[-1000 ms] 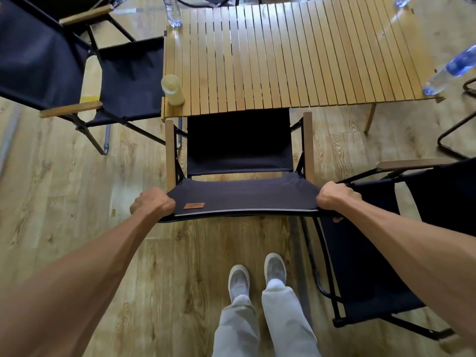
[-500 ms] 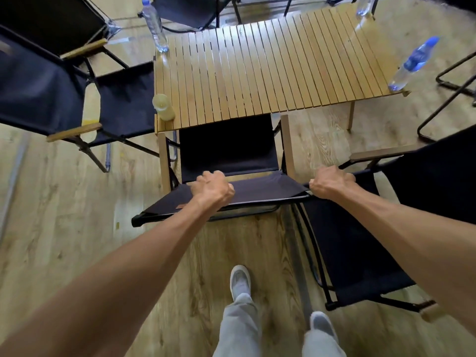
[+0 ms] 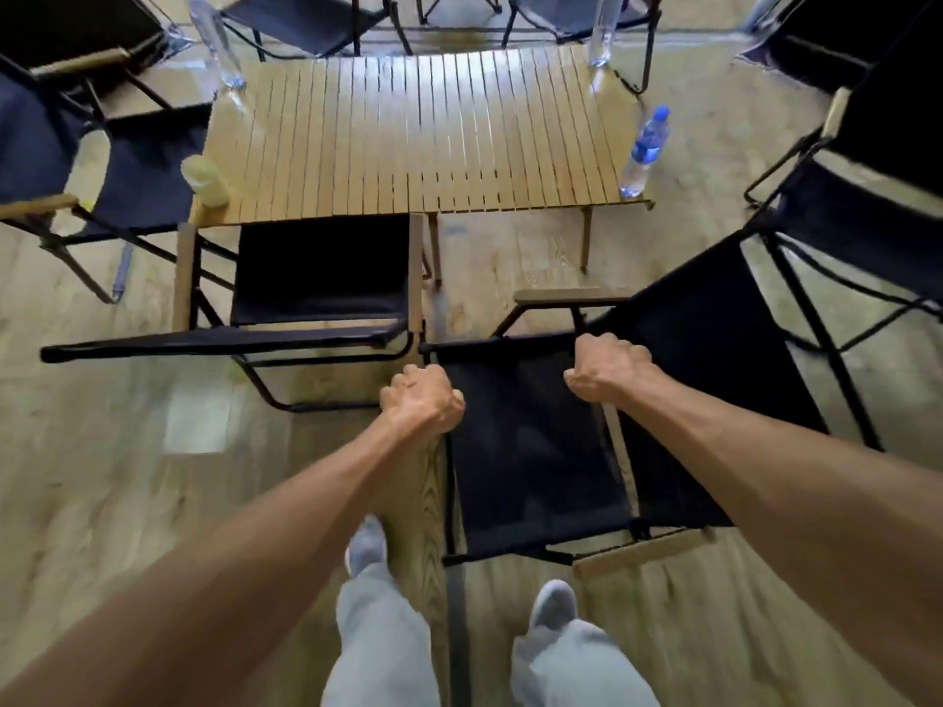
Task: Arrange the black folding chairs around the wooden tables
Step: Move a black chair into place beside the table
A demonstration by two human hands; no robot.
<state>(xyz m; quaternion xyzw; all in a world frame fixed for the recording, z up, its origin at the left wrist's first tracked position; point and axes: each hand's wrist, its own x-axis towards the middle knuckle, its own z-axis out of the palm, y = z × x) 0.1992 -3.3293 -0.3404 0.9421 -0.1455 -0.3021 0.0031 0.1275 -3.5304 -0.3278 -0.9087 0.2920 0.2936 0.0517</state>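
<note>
Left hand (image 3: 422, 403) and right hand (image 3: 607, 369) both fisted on second black chair (image 3: 536, 451), fingers closed on its frame, right of first chair (image 3: 321, 278) tucked at slatted wooden desk (image 3: 418, 140)

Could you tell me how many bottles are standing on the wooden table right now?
4: clear bottle far-left corner, clear bottle far-right, blue-capped bottle near-right corner, pale yellow bottle near-left corner.

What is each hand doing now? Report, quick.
Left hand: closed on the near chair's left frame edge.
Right hand: closed on the same chair's right side.
</note>
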